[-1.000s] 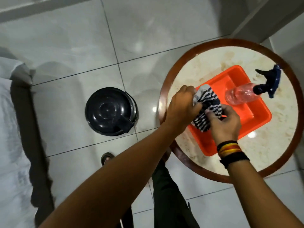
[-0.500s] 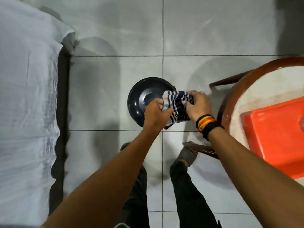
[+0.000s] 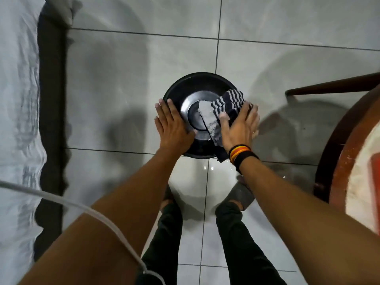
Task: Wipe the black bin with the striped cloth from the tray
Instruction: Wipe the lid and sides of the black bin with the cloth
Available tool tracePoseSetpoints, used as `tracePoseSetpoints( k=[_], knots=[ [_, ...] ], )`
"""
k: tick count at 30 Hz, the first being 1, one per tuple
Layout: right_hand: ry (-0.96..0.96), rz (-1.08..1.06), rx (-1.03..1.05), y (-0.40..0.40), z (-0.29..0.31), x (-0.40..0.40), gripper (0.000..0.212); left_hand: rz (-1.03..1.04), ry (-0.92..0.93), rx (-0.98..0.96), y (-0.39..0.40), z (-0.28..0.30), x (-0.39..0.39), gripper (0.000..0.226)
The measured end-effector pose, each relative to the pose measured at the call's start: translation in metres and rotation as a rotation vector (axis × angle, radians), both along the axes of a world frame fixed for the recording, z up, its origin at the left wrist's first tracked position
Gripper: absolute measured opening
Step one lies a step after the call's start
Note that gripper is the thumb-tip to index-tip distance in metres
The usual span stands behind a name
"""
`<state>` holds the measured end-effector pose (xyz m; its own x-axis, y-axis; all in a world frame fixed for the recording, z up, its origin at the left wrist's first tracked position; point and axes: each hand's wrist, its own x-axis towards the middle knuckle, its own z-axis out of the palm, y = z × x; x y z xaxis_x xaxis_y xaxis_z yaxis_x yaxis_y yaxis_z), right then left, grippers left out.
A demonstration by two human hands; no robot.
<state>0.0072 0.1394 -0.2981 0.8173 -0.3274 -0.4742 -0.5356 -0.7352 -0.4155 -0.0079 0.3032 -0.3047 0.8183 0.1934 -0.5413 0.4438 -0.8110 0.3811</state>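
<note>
The round black bin [image 3: 195, 87] stands on the tiled floor right below me, its shiny lid facing up. My left hand [image 3: 173, 127] lies flat on the lid's left side, fingers spread, holding nothing. The striped cloth [image 3: 224, 108], dark with pale stripes and a grey patch, is spread over the lid's right side. My right hand [image 3: 239, 126] presses flat on top of the cloth, a banded wristband on its wrist. The tray shows only as a red sliver [image 3: 375, 162] at the right edge.
A round wooden-rimmed table [image 3: 337, 140] rises at the right, one dark leg [image 3: 329, 87] reaching toward the bin. A bed with a white sheet [image 3: 18, 120] runs along the left. My legs and feet stand just behind the bin. A white cable [image 3: 82, 208] crosses my left arm.
Both hands carried the cloth from the tray over to the bin. The cloth now lies on the lid under my right palm, and my left hand has let go and rests on the lid.
</note>
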Motion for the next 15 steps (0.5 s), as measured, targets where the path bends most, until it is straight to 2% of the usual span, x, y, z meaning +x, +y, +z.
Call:
tracePoseSetpoints(
  k=[3,6,11,15],
  knots=[
    [0.026,-0.047,0.045,0.006,-0.022,-0.003,0.090,0.023,0.097,-0.051,-0.003,-0.019,0.003,0.139],
    [-0.040,0.026,0.010,0.013,-0.036,0.010,0.093,0.071,0.053,-0.068,-0.006,-0.032,0.000,0.144],
    [-0.167,0.424,-0.208,0.043,-0.048,0.032,0.072,0.103,0.037,-0.037,-0.007,-0.041,0.001,0.142],
    [-0.213,0.735,-0.206,0.078,-0.053,0.048,0.067,0.107,0.054,-0.046,-0.008,-0.048,-0.002,0.124]
  ],
)
